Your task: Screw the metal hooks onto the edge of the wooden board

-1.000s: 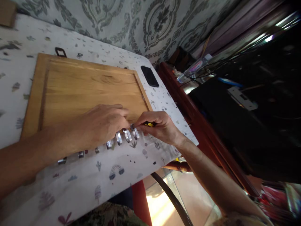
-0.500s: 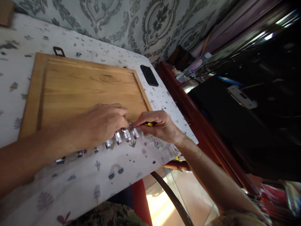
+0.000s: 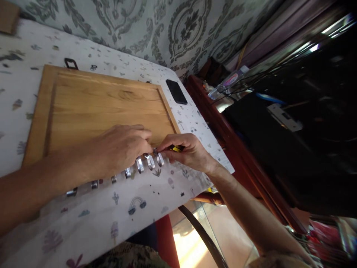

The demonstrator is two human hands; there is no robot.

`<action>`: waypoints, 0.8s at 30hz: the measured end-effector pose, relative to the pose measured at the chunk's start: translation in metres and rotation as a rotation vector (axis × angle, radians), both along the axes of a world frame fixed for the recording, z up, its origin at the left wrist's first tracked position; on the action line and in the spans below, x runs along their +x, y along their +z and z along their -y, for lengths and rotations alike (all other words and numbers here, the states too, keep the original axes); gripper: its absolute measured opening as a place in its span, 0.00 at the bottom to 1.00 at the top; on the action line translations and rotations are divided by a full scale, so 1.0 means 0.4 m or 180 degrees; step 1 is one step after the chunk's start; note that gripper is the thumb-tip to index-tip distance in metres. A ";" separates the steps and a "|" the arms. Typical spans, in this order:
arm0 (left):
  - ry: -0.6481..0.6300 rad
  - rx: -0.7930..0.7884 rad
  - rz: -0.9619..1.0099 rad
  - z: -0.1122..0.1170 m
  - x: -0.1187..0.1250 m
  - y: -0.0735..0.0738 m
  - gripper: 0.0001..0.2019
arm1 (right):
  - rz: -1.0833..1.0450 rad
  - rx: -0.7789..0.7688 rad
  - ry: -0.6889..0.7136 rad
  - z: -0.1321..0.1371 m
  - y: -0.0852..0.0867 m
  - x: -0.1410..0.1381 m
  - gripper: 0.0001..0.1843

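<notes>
While right fingers [image 3: 172,139] clamp a mostly hidden tool [image 3: 176,148], left fingers [image 3: 142,143] bent, grip unclear

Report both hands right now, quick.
Left hand: on the wooden panel; whether it grips anything cannot be told.
Right hand: closed, holding a black-and-yellow tool.

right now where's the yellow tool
In the head view, the yellow tool is in the right hand, by the board's near right corner, right of the metal strips.
</notes>
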State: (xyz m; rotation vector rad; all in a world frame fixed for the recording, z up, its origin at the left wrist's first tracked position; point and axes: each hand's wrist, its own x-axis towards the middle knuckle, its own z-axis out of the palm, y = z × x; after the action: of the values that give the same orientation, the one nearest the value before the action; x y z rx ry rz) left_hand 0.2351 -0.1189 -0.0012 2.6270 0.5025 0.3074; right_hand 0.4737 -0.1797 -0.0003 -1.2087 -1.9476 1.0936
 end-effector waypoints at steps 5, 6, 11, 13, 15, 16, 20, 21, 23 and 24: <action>0.0049 -0.0153 -0.0181 0.002 -0.001 0.004 0.06 | 0.0003 -0.0072 -0.0198 0.004 0.003 -0.007 0.11; 0.0047 -0.0145 -0.0182 0.003 0.000 0.005 0.06 | 0.0060 -0.0020 -0.0238 0.005 0.006 -0.009 0.11; 0.0039 -0.0144 -0.0311 0.003 0.005 0.013 0.08 | 0.0602 0.0511 -0.0208 0.007 0.024 -0.025 0.12; 0.0020 -0.0135 -0.0295 0.002 0.004 0.014 0.08 | 0.0863 0.0686 -0.0036 0.004 0.031 -0.031 0.10; 0.0008 -0.0113 -0.0227 0.002 0.002 0.016 0.08 | 0.1034 0.0737 0.0099 -0.001 0.036 -0.034 0.09; 0.0004 -0.0116 -0.0193 0.002 0.001 0.017 0.07 | 0.1082 0.0724 0.0134 -0.005 0.039 -0.035 0.10; -0.0034 -0.0187 -0.0160 0.003 0.000 0.019 0.10 | 0.1121 0.0579 0.0297 -0.027 0.050 -0.035 0.08; -0.0044 -0.0180 -0.0138 0.003 0.001 0.019 0.10 | 0.1094 0.0526 0.0376 -0.033 0.053 -0.036 0.08; -0.0059 -0.0143 -0.0079 0.003 0.001 0.016 0.10 | 0.1020 0.0380 0.0526 -0.046 0.060 -0.037 0.08; -0.0062 -0.0132 -0.0059 0.003 0.001 0.015 0.10 | 0.0991 0.0294 0.0578 -0.052 0.063 -0.037 0.08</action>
State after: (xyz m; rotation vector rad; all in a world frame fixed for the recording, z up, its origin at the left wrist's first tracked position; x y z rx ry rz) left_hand 0.2356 -0.1201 0.0048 2.5950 0.4839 0.2639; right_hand 0.4589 -0.1588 0.0250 -1.2289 -2.3563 0.9332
